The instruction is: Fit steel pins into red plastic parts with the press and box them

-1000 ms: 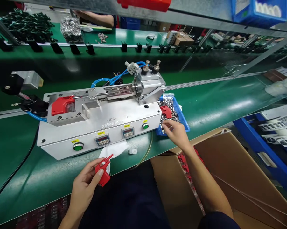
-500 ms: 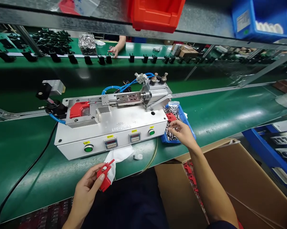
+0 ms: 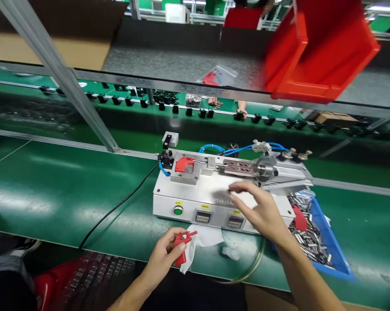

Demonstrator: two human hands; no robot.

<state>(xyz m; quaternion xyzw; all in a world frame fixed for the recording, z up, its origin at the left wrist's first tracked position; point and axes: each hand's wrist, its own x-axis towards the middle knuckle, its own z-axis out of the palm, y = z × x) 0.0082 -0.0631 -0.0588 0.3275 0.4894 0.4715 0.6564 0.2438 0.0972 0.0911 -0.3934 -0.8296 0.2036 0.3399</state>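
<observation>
My left hand (image 3: 169,255) is closed on a red plastic part (image 3: 180,252) with a thin prong, in front of the white machine (image 3: 188,196). Above the machine's front, my right hand (image 3: 256,205) pinches a small dark metallic piece (image 3: 229,191) between thumb and forefinger. Another red part (image 3: 184,164) sits in the metal fixture at the machine's left end. Metal pins (image 3: 308,235) fill the blue tray (image 3: 336,255) at the right, and a red piece (image 3: 299,218) lies on them.
A white cloth (image 3: 209,236) and a small translucent piece (image 3: 231,253) lie before the machine. A red bin (image 3: 311,82) stands on the overhead shelf (image 3: 182,54). Beyond, another person's hand (image 3: 242,113) is beside black parts on a rail.
The view has swung left. My right hand has left the blue tray and come over the machine's front with a small piece. My left hand still holds its red part.
</observation>
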